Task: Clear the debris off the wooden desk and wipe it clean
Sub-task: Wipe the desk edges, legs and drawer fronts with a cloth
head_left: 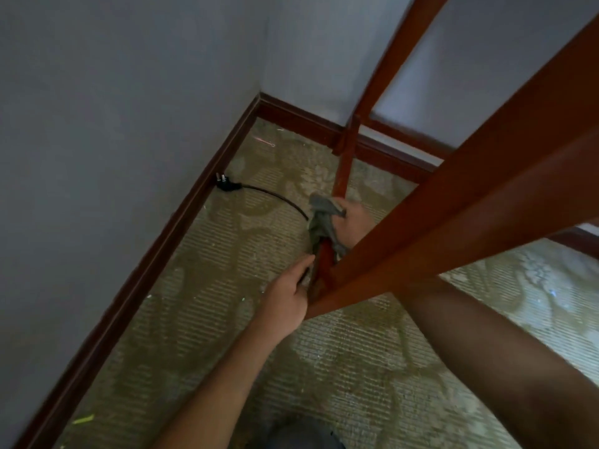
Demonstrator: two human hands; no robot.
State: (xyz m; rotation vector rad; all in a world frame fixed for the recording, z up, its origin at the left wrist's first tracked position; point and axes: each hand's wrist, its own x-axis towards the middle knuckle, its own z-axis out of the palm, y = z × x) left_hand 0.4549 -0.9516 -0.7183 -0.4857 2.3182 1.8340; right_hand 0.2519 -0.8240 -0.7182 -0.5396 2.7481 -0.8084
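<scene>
The person crouched by the wooden desk (486,176), looking under it toward the corner of the room. A gray cloth (319,218) was wrapped around the near desk leg (324,260), bunched along its length, with a strip of red wood showing through.

The right hand (353,222) lay at about one o'clock from the left, its fingers curled round the cloth and the leg behind it, though the desk rail hid part of that hand. The left hand (288,296) sat lower on the leg, at roughly seven o'clock from the cloth, its fingers lying fairly straight against the lower fringe of cloth; I could not tell whether it pinched the fabric or only steadied it.

The leg's long axis ran from about six o'clock up toward twelve, so I judged any wiping stroke would have to travel along that line, led by the right hand, which had the firmer hold.

A black plug (227,184) and its cord lay on the carpet (324,367) at ten o'clock, well apart from both hands.
</scene>
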